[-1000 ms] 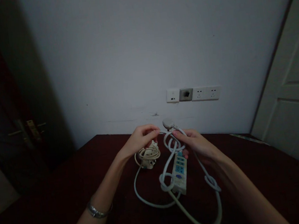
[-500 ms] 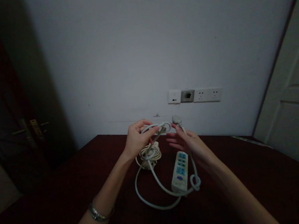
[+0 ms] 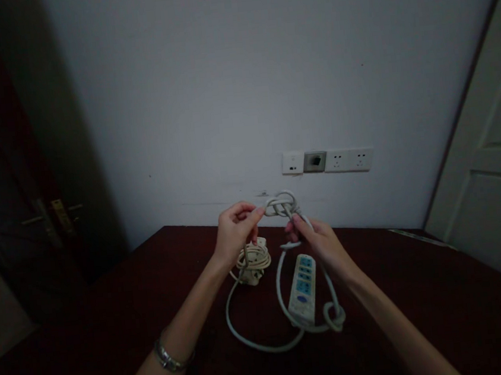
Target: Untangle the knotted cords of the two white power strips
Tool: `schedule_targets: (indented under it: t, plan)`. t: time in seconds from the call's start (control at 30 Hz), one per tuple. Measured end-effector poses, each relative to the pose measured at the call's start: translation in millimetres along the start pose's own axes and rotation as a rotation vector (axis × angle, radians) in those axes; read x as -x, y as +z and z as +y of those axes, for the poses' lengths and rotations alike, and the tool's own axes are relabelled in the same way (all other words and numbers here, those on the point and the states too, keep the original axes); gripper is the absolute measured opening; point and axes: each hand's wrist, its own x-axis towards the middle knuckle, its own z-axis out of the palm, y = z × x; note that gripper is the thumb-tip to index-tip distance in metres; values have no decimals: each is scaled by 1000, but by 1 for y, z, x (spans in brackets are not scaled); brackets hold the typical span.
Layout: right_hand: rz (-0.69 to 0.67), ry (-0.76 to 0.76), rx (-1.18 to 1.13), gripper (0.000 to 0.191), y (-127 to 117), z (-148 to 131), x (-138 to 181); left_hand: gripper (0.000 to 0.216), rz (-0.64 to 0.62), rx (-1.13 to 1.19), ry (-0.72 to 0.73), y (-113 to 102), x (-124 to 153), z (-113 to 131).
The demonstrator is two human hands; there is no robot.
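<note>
Left hand (image 3: pixel 234 231) and right hand (image 3: pixel 321 239), raised close together, pinch the knotted cord (image 3: pixel 287 208).

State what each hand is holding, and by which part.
The left hand pinches the round, white, plastic-looking cord just left of its raised, loosely looped knot; the right hand grips the same cord at that knot's lower right.

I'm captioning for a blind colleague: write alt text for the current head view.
A left hand and right hand hold a knotted white cord over a dark red table. Below lie a power strip and, to its left, a coiled cream cord; wall sockets show behind.
</note>
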Motion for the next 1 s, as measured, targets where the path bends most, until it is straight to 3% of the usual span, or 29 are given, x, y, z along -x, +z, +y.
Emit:
schedule_targets:
  t: [0.13, 0.27, 0.5, 0.73, 1.0]
  plan:
    - [93, -150, 286, 43, -23, -6, -5, 29, -161, -91, -165, 4, 1, -1]
    - [139, -228, 411, 37, -40, -10, -7, 31, -270, -114, -217, 12, 5, -12]
    - [26, -318, 493, 28, -68, -3, -12, 23, -469, 248, -440, 25, 12, -28]
    - [-5, -192, 455, 33, -93, 45, -24, 31, -369, 580, -795, 60, 37, -34]
    - [-55, -180, 481, 36, -95, 71, -28, 32, -318, 663, -955, 62, 46, -17]
